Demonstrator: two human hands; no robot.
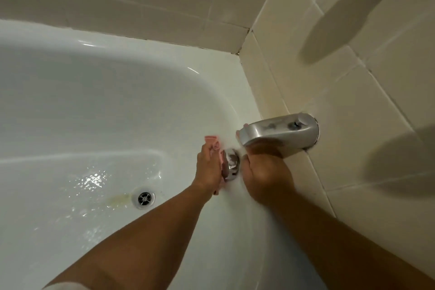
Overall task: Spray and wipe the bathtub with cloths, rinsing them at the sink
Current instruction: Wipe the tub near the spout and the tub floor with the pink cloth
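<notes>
Partly over right hand [266,176], metal spout [280,132].

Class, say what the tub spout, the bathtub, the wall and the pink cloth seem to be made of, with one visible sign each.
Tub spout: likely metal, brushed or dulled silver finish, soft grey sheen. Bathtub: glossy white enamel or acrylic, which one unclear; sharp highlights. Wall: glazed beige ceramic tile, grout lines. Pink cloth: soft fabric, bunched in the left hand.
</notes>
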